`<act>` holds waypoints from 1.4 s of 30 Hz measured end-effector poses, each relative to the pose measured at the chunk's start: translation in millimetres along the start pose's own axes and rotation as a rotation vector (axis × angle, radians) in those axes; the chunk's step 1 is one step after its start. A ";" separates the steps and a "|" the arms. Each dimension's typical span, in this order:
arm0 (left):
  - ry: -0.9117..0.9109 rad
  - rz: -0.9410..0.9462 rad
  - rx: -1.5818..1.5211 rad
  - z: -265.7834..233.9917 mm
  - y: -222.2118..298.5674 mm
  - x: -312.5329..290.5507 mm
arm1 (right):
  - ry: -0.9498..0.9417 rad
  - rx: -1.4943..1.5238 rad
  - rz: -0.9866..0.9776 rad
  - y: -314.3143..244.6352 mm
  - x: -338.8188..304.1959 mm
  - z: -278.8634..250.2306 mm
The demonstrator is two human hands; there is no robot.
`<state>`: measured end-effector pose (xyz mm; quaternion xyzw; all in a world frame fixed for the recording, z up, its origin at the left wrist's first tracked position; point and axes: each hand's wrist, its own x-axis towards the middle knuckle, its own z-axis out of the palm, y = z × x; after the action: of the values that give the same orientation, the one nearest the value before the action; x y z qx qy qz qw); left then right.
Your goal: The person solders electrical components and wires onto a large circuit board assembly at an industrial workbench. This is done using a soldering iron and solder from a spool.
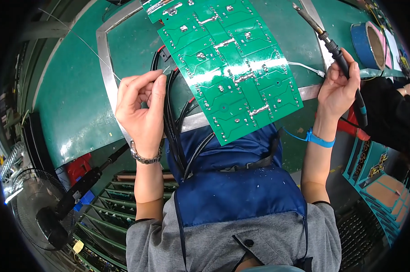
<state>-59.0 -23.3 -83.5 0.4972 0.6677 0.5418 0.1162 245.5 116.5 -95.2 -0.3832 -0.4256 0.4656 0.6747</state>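
Note:
A large green circuit board (255, 97) with shiny solder joints lies tilted between my hands, overhanging the table's near edge. My left hand (141, 106) is closed in a pinch on thin solder wire (85, 41). The wire comes in from the upper left, and its short free end points toward the board's left edge. My right hand (339, 88) grips a soldering iron (339, 55) with a black handle. Its tip points up and to the left, apart from the board. Black cables (170, 118) with some red ends hang beside and under the board's left side.
Metal strips frame the green table (73, 122). A blue tape roll (363, 45) stands at the far right, near another person's hand (407, 90). A fan (41, 211) and a green rack (109, 213) stand at lower left. A blue strap (320, 139) with a cord circles my right wrist.

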 end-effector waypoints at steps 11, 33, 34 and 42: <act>-0.001 0.022 -0.017 -1.7 -2.6 -2.7 | 0.003 -0.019 -0.033 0.0 -3.9 1.4; -0.106 -0.128 -0.039 -11.5 8.8 -6.9 | 0.119 -0.136 -0.012 1.0 -1.0 7.3; -0.111 -0.139 -0.039 -13.3 9.8 -5.5 | 0.112 -0.124 -0.011 0.5 -0.7 7.6; -0.118 -0.108 -0.016 -25.5 15.6 0.9 | 0.073 -0.081 -0.007 -4.9 -2.9 5.1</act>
<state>-68.8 -39.4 -60.2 0.4906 0.6811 0.5098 0.1883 241.7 113.0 -89.6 -0.4257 -0.4203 0.4314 0.6753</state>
